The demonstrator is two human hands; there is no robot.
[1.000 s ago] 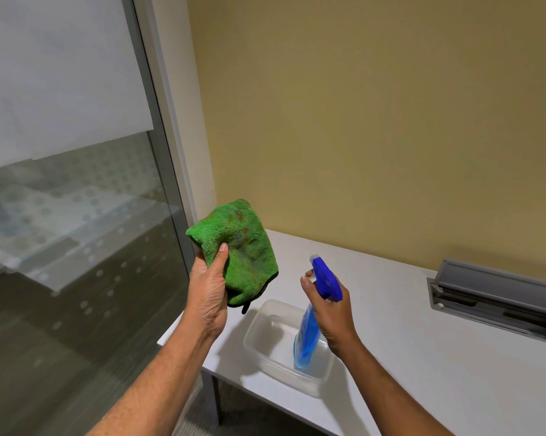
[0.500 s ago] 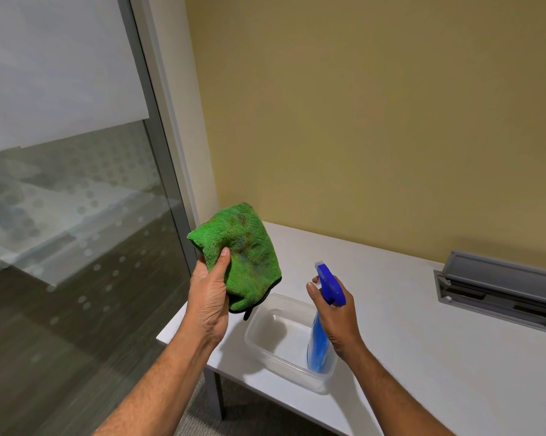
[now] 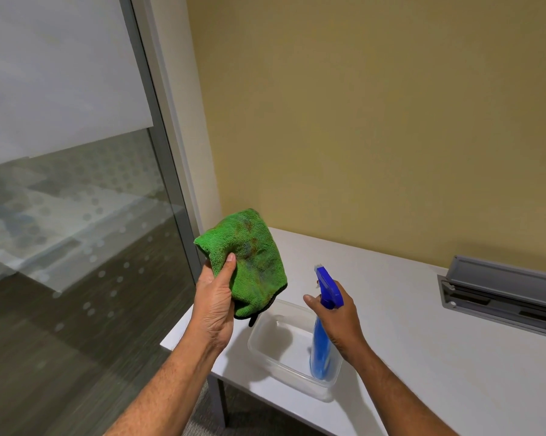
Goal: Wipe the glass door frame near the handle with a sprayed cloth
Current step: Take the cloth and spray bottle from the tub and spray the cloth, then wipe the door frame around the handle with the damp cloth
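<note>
My left hand grips a folded green microfibre cloth and holds it upright above the table's left end. In my right hand is a blue spray bottle, nozzle turned toward the cloth; the bottle's base reaches into a clear plastic tub. The glass door fills the left side, with its grey frame running down just left of the cloth. No door handle is in view.
A white table stands against the yellow wall. A grey cable tray with a raised lid is set into the table at the right. The glass has a frosted upper band and dotted pattern.
My right hand has lowered the spray bottle, so its base now reaches down into the tub. The cloth stays held up in my left hand.
</note>
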